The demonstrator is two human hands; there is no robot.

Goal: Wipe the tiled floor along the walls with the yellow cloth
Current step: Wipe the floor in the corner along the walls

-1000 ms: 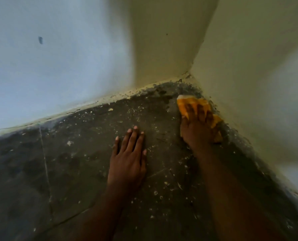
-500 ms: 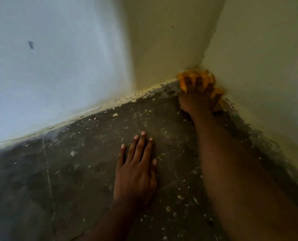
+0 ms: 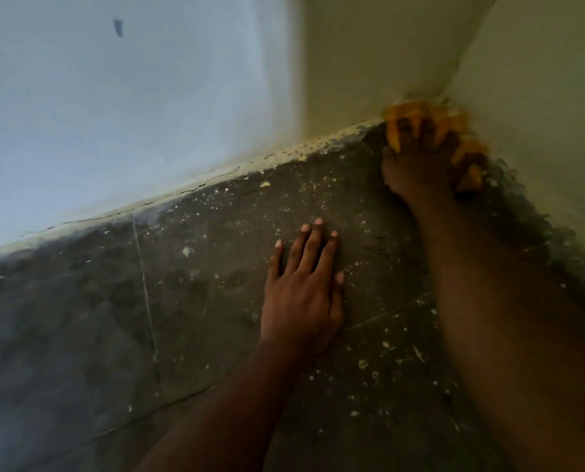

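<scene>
Right hand (image 3: 420, 161) presses the yellow cloth (image 3: 454, 120) into the corner where the 2 walls (image 3: 540, 97) meet, fingers clawed over it and pinning it to the tiled floor (image 3: 216, 301). Left hand (image 3: 301, 294) lies spread flat on the gritty tile as a prop. Soft and light, the cloth should bunch easily; a broad palm hold on top suits it best.

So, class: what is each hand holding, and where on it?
Right hand presses the bunched yellow cloth from above, fingers clawed into it. Left hand holds nothing, flat on the floor.
</scene>
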